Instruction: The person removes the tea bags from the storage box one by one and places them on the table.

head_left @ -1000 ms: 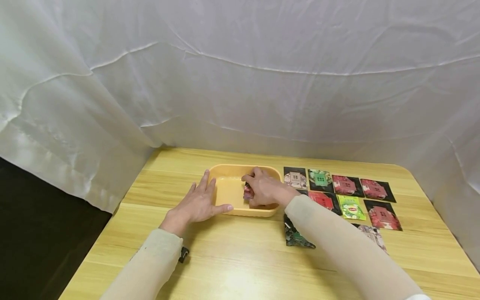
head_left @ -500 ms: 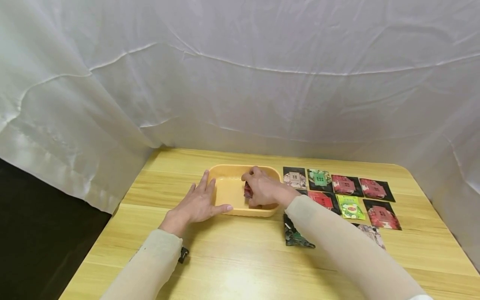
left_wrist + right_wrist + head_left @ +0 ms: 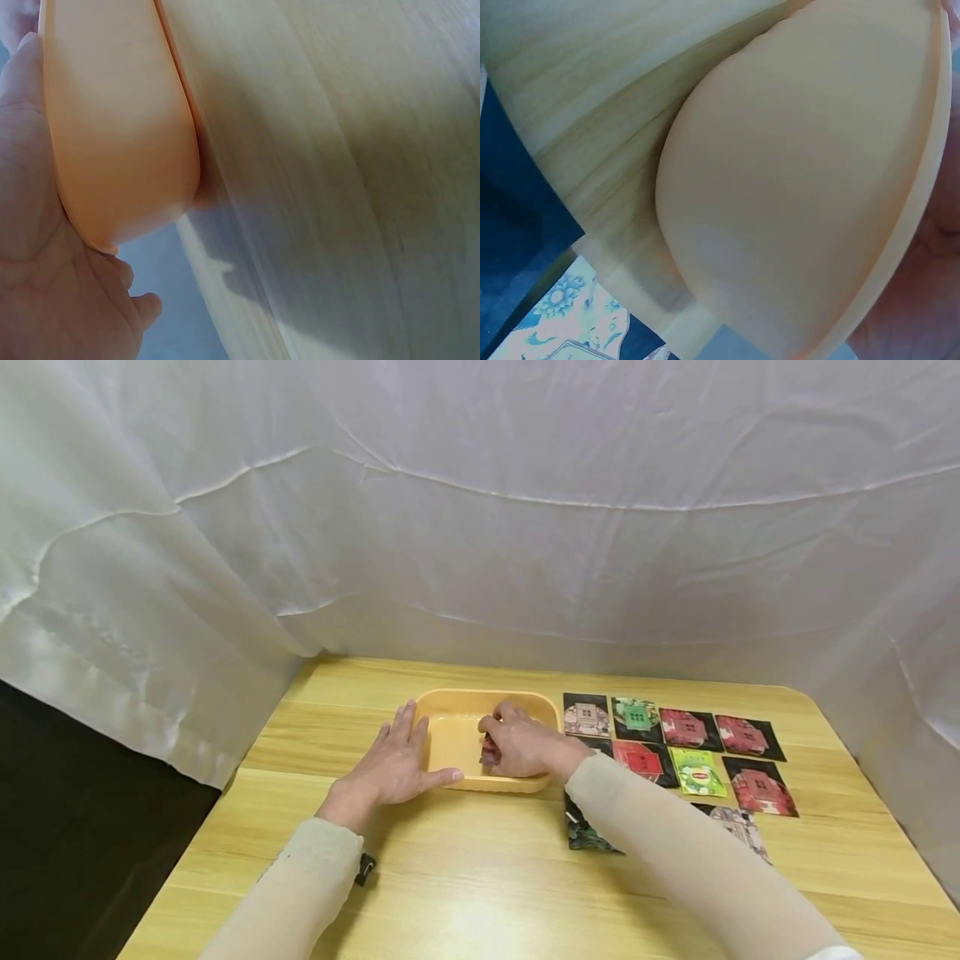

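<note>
An orange plastic tray (image 3: 453, 752) stands on the table, with its outer wall (image 3: 124, 120) close up in the left wrist view. My left hand (image 3: 390, 766) lies spread against its left end, thumb along the front rim and fingers along the left side. Inside the right half, my right hand (image 3: 525, 747) curls its fingers on a small dark-red and purple sachet (image 3: 490, 752), mostly hidden under the hand. From the right wrist, the tray's wall (image 3: 780, 187) covers the fingers, leaving part of the palm (image 3: 915, 300) visible past the rim.
Right of the tray lie several flat tea sachets in rows, among them a green one (image 3: 636, 718), a yellow-green one (image 3: 699, 772) and a red one (image 3: 761, 787). A dark sachet (image 3: 588, 835) is partly under the right sleeve. Grey curtain (image 3: 480, 568) hangs behind the table.
My right hand has shifted slightly left and toward the tray's front, with the sachet under its fingers. The left hand keeps its place at the tray's end.
</note>
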### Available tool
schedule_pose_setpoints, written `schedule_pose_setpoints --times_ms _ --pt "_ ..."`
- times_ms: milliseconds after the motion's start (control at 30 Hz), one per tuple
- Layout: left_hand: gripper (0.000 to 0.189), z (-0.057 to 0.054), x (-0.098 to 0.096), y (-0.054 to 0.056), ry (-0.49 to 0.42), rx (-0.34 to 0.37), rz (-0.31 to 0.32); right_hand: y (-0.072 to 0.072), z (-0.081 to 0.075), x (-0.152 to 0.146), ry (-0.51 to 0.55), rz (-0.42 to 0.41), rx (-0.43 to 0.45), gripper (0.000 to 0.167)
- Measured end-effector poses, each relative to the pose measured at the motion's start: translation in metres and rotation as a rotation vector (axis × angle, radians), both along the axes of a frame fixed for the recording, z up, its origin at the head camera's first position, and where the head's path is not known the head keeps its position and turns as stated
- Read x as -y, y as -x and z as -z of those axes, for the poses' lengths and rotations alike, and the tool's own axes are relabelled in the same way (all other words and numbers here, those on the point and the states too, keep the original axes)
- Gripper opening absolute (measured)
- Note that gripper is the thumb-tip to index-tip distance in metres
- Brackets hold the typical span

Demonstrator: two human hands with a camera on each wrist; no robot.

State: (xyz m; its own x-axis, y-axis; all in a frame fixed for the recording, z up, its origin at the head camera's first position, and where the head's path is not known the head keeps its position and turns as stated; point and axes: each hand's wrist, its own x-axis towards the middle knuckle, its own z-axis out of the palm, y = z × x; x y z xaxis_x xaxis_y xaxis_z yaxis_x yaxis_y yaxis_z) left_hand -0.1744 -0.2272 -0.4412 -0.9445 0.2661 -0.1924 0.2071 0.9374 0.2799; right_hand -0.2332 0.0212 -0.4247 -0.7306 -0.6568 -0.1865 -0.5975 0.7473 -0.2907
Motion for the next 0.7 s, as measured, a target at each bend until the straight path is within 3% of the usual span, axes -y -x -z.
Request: schedule_pose_setpoints --times_ms 400,700 --pt "0.128 -0.0007 0.0004 0.0004 0.020 -0.013 0.007 0.0027 0.0043 -0.0017 -0.041 -0.006 -0.020 0.054" --pt "0.131 0.0000 0.0007 0.0001 0.002 0.013 -0.005 0.0039 0.0023 -0.0051 0.085 0.026 0.015 0.067"
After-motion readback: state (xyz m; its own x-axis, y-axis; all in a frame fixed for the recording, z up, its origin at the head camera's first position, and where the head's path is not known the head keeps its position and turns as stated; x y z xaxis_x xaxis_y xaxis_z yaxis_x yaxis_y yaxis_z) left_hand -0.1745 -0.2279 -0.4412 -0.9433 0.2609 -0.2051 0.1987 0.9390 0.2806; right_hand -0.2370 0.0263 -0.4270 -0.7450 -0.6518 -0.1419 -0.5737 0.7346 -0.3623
